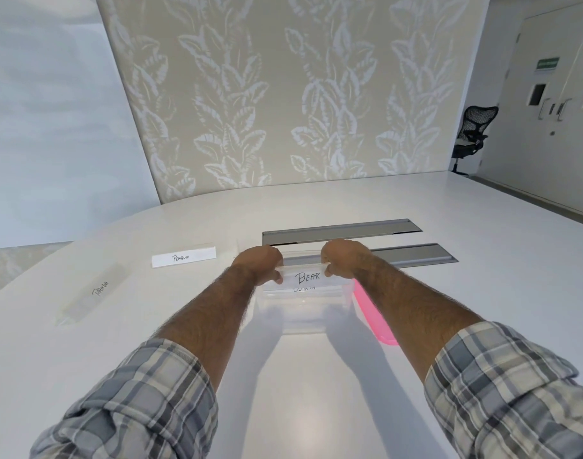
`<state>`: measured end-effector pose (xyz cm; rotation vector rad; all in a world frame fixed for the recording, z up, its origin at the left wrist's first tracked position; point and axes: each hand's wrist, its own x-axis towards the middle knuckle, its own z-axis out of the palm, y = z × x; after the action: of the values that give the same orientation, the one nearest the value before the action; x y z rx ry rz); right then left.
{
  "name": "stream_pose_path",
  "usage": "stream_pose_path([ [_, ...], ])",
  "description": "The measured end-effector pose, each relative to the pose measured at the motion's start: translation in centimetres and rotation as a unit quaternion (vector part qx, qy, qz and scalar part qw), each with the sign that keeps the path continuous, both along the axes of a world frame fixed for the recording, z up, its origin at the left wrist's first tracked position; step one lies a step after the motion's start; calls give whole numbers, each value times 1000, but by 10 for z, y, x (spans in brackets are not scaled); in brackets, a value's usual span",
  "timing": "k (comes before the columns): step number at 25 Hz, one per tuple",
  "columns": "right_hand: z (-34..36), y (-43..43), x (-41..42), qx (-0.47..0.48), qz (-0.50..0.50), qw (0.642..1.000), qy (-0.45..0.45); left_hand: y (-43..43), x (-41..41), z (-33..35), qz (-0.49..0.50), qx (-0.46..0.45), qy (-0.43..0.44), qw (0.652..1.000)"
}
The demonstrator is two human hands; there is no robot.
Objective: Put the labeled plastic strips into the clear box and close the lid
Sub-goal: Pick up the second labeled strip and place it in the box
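Note:
A clear plastic box stands on the white table in front of me. Over its far side I hold a strip labeled BEAR by its two ends, my left hand on the left end and my right hand on the right end. Inside the box, just below, lies a strip reading OSTRICH. A strip labeled PENGUIN stands on the table to the left. Farther left lies a strip labeled PANDA. A pink lid rests beside the box on its right, partly under my right forearm.
Two grey cable hatches are set into the table just beyond the box. A patterned wall panel rises behind the table. A black office chair and white doors stand at the far right.

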<state>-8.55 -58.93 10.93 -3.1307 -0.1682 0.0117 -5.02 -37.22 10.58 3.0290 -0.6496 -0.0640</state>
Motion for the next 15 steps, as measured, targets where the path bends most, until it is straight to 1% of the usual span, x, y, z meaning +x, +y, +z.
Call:
stream_pose_path([
  [3, -10, 7, 7, -1, 0, 1000, 9, 2, 3, -6, 2, 29, 14, 999],
  [9, -34, 12, 16, -28, 6, 998, 56, -7, 7, -19, -36, 116, 20, 992],
  [15, -36, 8, 27, -25, 15, 996, 85, -21, 18, -16, -54, 163, 53, 984],
])
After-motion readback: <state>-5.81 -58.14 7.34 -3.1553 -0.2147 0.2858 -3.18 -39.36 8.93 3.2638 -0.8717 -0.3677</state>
